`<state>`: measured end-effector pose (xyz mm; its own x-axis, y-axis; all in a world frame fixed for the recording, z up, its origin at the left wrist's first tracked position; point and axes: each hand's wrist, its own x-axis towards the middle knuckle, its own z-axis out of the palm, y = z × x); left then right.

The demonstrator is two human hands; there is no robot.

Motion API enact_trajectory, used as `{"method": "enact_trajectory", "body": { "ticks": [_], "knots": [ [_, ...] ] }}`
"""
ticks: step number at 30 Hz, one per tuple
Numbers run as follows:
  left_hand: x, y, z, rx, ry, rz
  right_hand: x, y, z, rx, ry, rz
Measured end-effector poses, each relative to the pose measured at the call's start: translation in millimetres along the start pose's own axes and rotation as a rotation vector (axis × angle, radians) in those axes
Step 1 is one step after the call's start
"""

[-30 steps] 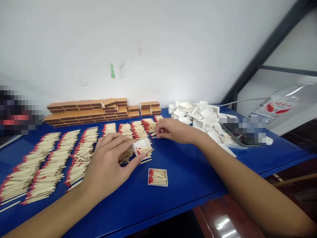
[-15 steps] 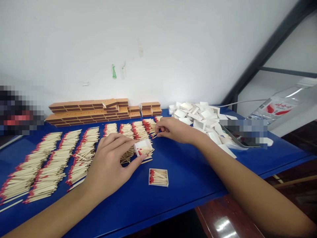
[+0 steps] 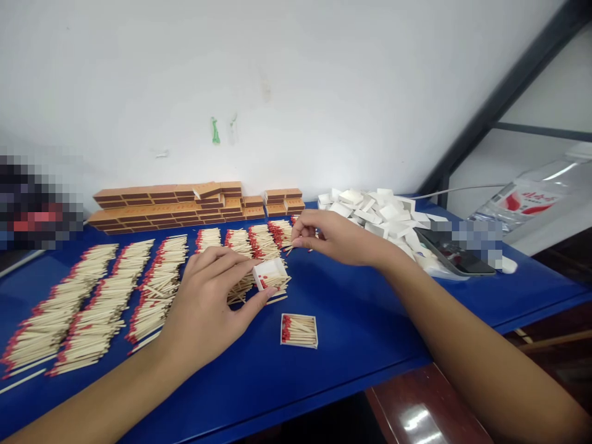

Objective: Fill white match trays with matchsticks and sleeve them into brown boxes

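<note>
My left hand grips a small white tray between thumb and fingers, tilted over a heap of red-tipped matches; a few matches lie in it. My right hand is pinched on a few matches lifted from the rightmost heap, just beyond the tray. In front of both hands a second white tray, filled with matches, lies flat on the blue table.
Rows of match heaps cover the table's left half. Orange matchbox sleeves are stacked along the wall. A pile of empty white trays sits at the back right, next to a phone and a plastic bottle.
My right hand has lifted slightly from the rightmost heap with matches pinched in its fingers. My left hand keeps hold of the tray in the same place.
</note>
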<state>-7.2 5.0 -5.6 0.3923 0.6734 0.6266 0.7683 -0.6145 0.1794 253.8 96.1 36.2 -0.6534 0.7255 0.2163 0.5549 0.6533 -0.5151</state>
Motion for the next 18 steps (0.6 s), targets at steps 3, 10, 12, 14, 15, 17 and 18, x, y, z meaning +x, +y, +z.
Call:
{"method": "enact_trajectory", "body": {
  "ticks": [3,10,12,14,15,17,18],
  "knots": [
    [0,-1,0.6,-0.005,-0.015,-0.016,-4,-17,4,0.128,0.027,-0.081],
    [2,1,-1.4,-0.015,-0.015,-0.002,-6,-29,21,0.122,-0.012,-0.186],
    [2,1,-1.2,-0.014,-0.008,0.002,-3,-21,17,0.099,0.079,-0.127],
    [2,0,-0.8,-0.009,-0.011,0.005,-1,-9,12,0.022,0.135,-0.052],
    [1,0,-0.6,-0.006,-0.012,0.007,0,-3,11,-0.034,0.133,-0.025],
    [1,0,-0.4,-0.003,-0.011,0.007,3,9,9,-0.144,0.083,-0.004],
    [1,0,-0.6,-0.002,-0.005,0.005,4,14,10,-0.179,0.047,-0.003]
  ]
}}
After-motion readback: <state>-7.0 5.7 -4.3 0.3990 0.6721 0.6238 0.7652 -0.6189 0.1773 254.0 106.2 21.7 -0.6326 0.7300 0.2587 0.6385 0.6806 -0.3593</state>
